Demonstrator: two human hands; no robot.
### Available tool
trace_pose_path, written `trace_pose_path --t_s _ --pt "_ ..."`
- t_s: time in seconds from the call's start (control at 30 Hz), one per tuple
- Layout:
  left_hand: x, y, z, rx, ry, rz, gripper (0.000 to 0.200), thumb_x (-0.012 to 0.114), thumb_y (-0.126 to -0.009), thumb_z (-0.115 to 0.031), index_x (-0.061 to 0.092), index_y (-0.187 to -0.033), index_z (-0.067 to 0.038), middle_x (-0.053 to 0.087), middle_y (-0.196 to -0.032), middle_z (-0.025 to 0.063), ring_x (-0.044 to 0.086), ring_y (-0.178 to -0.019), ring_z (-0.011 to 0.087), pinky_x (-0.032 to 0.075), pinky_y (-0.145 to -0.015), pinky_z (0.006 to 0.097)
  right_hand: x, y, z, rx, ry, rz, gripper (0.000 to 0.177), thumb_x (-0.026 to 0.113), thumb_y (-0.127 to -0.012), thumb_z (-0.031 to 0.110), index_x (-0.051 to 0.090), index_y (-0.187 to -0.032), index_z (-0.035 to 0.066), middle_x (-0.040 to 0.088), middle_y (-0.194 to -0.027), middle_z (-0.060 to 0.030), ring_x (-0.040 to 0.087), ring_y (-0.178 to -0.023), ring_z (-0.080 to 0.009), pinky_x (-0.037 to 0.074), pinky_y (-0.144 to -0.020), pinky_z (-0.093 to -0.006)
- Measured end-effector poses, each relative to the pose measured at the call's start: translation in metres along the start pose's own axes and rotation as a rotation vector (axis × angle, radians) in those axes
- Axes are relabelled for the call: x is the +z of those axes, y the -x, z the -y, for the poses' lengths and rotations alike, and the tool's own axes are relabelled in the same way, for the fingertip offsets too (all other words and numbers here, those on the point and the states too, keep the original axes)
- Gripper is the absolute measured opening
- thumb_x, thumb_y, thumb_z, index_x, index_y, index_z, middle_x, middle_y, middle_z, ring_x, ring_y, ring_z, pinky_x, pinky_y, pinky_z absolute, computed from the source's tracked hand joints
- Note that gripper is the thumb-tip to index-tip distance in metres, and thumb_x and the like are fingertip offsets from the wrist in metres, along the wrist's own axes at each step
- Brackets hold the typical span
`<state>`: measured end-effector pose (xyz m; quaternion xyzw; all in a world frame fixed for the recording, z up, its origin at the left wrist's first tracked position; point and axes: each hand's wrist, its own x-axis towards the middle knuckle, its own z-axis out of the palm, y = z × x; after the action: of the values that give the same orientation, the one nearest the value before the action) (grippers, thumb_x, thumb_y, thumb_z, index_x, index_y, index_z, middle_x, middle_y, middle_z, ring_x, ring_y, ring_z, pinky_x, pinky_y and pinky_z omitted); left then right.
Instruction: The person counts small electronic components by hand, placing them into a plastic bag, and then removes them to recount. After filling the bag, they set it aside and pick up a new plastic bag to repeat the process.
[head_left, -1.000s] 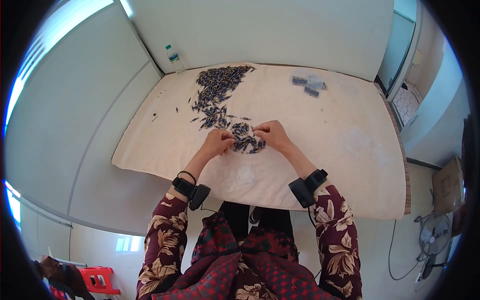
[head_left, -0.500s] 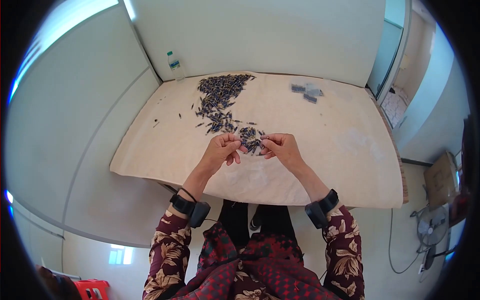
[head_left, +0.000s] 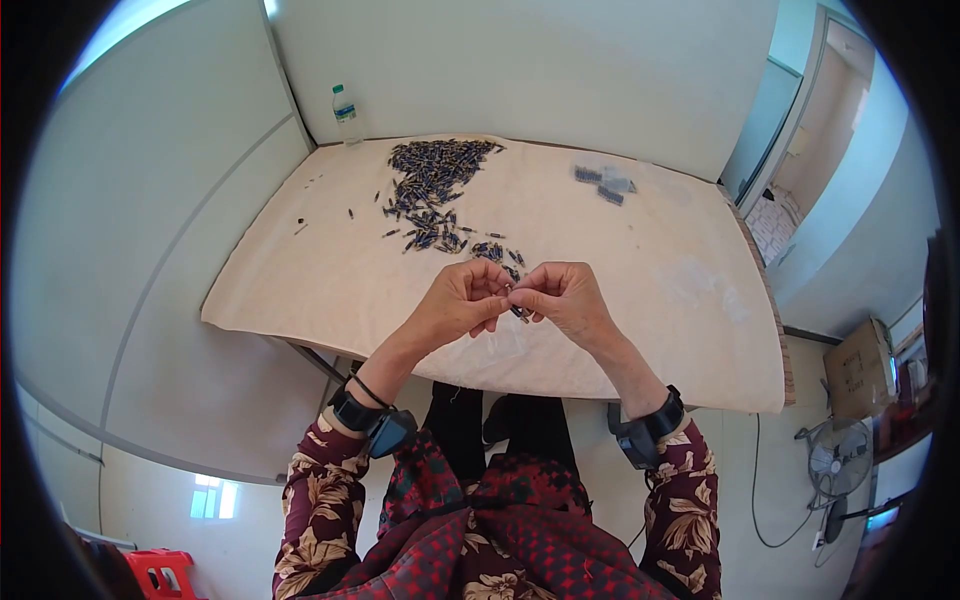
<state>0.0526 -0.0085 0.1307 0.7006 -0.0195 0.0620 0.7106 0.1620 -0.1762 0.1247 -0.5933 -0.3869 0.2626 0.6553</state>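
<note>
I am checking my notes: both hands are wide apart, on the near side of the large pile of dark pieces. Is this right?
Not wide apart: the head view shows the left hand and right hand close together, on the near side of the large pile.

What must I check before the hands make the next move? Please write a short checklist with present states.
1. Left hand and right hand together at the fingertips: ok.
2. Secure hold on a piece: cannot tell, fingers hide it.
3. More pieces available in the big pile: ok.
4. All pieces gathered: not ok, a loose piece lies left of the pile.
5. Bottle standing away from the hands: ok.
</note>
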Motion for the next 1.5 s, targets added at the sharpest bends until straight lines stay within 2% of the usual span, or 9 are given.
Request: trace_pose_path --t_s 0.43,0.57,0.73,0.93,1.03,1.17,1.27,1.4,1.5 --pt "0.005 0.0 0.009 0.011 0.049 -0.073 0.009 0.065 -0.088 -0.004 0.063 -0.094 0.002 0.065 -0.076 0.006 0.063 -0.063 0.0104 0.048 -0.047 0.0212 -0.002 0.01 -0.008 0.098 -0.039 -0.018 0.012 0.072 -0.085 0.012 0.069 -0.086 0.001 0.067 -0.074 -0.0048 0.061 -0.061 -0.0077 0.048 -0.05 -0.0197" --pt "0.005 -0.006 0.017 0.045 0.078 -0.154 0.008 0.065 -0.088 -0.004 0.064 -0.094 0.003 0.066 -0.076 0.0066 0.063 -0.063 0.0109 0.048 -0.047 0.022 0.003 0.018 -0.009 0.178 -0.141 -0.126 0.015 0.07 -0.087 0.013 0.067 -0.093 -0.001 0.068 -0.08 -0.0061 0.064 -0.067 -0.01 0.051 -0.052 -0.0211" --pt "0.014 -0.012 0.029 0.131 0.17 -0.256 0.009 0.064 -0.089 -0.004 0.064 -0.094 0.003 0.066 -0.076 0.0071 0.063 -0.063 0.0114 0.049 -0.047 0.022 0.011 0.018 -0.016 0.059 -0.166 -0.264 0.022 0.069 -0.088 0.014 0.066 -0.101 -0.004 0.068 -0.083 -0.0075 0.066 -0.07 -0.0115 0.055 -0.055 -0.0231" --pt "0.017 -0.016 0.047 0.125 0.12 -0.217 0.01 0.064 -0.089 -0.004 0.064 -0.095 0.004 0.066 -0.077 0.0077 0.063 -0.064 0.0117 0.048 -0.047 0.0221 0.001 0.017 -0.032 0.082 -0.329 -0.351 0.02 0.068 -0.088 0.011 0.066 -0.102 -0.004 0.068 -0.084 -0.0074 0.065 -0.069 -0.0111 0.054 -0.057 -0.0219" --pt "0.012 -0.017 0.05 0.09 0.076 -0.171 0.01 0.064 -0.089 -0.004 0.064 -0.096 0.003 0.067 -0.079 0.0079 0.064 -0.064 0.0116 0.048 -0.046 0.022 -0.009 0.02 -0.038 0.111 -0.247 -0.318 0.018 0.067 -0.088 0.009 0.067 -0.101 -0.004 0.068 -0.083 -0.0077 0.064 -0.067 -0.0108 0.054 -0.058 -0.0217" --pt "0.002 -0.02 0.054 -0.099 -0.045 -0.053 0.013 0.062 -0.088 0.0 0.066 -0.1 0.0 0.064 -0.086 0.0064 0.062 -0.068 0.011 0.049 -0.053 0.0241 -0.03 0.026 -0.054 0.153 -0.051 -0.271 0.016 0.066 -0.088 0.007 0.067 -0.099 -0.004 0.068 -0.082 -0.0082 0.064 -0.067 -0.0105 0.053 -0.057 -0.0217" --pt "-0.007 -0.025 0.077 0.15 -0.716 0.074 0.023 0.061 -0.084 0.003 0.066 -0.104 -0.006 0.057 -0.09 0.0067 0.058 -0.078 0.0158 0.048 -0.065 0.0288 -0.039 0.032 -0.07 0.198 0.038 -0.262 0.015 0.066 -0.087 0.006 0.067 -0.097 -0.005 0.068 -0.081 -0.0086 0.064 -0.067 -0.0105 0.053 -0.056 -0.0218" --pt "-0.002 -0.027 0.079 0.173 -0.942 0.224 0.031 0.061 -0.08 0.006 0.066 -0.107 -0.009 0.049 -0.09 0.0095 0.053 -0.084 0.0236 0.045 -0.075 0.0331 -0.043 0.035 -0.083 0.272 0.069 -0.278 0.014 0.066 -0.087 0.005 0.067 -0.097 -0.006 0.069 -0.081 -0.0091 0.065 -0.067 -0.0106 0.052 -0.054 -0.0218" --pt "0.0 -0.03 0.077 0.161 -0.957 0.245 0.027 0.061 -0.08 0.006 0.066 -0.103 -0.007 0.048 -0.09 0.0103 0.051 -0.085 0.0272 0.043 -0.075 0.0343 -0.043 0.037 -0.089 0.31 0.083 -0.281 0.015 0.065 -0.087 0.004 0.067 -0.097 -0.006 0.069 -0.082 -0.0091 0.065 -0.068 -0.0108 0.052 -0.053 -0.0218"
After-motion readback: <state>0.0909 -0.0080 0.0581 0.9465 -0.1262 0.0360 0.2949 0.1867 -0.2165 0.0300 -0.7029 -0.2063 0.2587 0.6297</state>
